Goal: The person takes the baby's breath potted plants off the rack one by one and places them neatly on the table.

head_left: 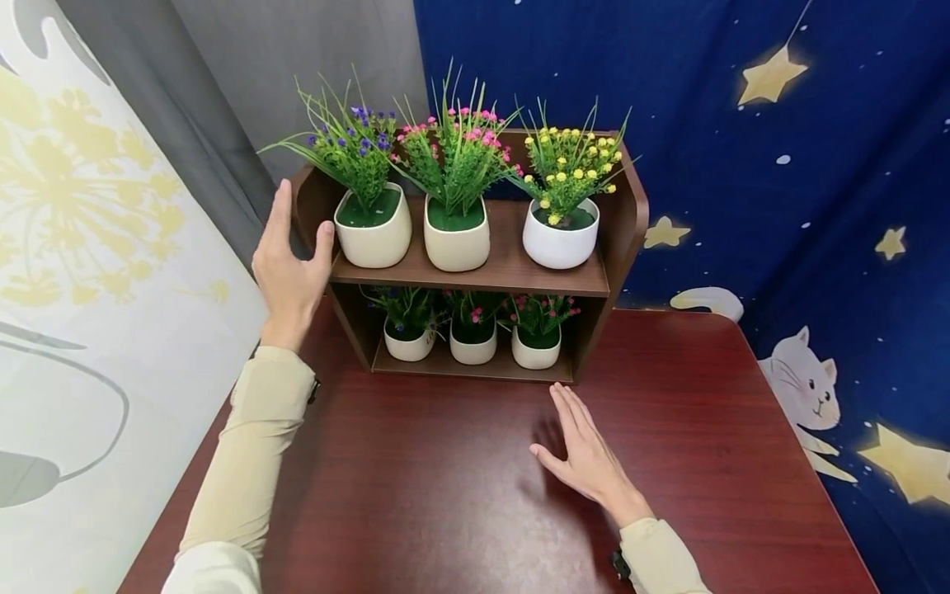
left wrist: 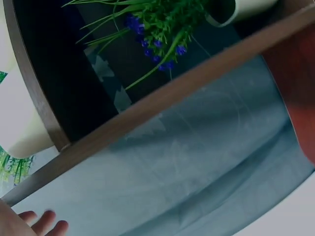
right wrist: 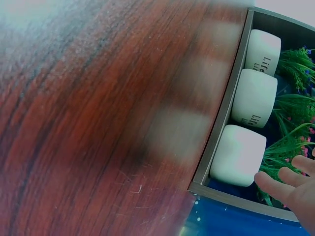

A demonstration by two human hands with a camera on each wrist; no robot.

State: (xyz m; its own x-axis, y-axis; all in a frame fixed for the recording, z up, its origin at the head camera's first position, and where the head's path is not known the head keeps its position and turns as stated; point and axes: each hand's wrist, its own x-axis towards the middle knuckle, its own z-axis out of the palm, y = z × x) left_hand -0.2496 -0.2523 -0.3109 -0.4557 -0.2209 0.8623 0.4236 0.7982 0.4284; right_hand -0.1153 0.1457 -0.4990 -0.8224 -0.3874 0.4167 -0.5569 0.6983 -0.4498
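Note:
A brown two-tier shelf (head_left: 475, 285) holds three potted plants on top: purple-flowered (head_left: 374, 235), pink-flowered (head_left: 457, 239) and yellow-flowered in a white pot (head_left: 560, 239). Three smaller pots (head_left: 473, 346) stand on its lower tier. My left hand (head_left: 289, 264) is raised at the shelf's left side, thumb close to the purple-flowered pot, fingers extended; whether it touches the shelf I cannot tell. In the left wrist view its fingertips (left wrist: 47, 223) show near the side panel. My right hand (head_left: 586, 458), fingers extended and holding nothing, hovers in front of the shelf's lower right corner.
The shelf stands at the back of a dark red wooden table (head_left: 445, 478). Behind it hang a grey curtain (head_left: 297, 49) and a blue curtain (head_left: 712, 165) with stars and a cat. A white patterned surface (head_left: 96, 289) borders the table's left side.

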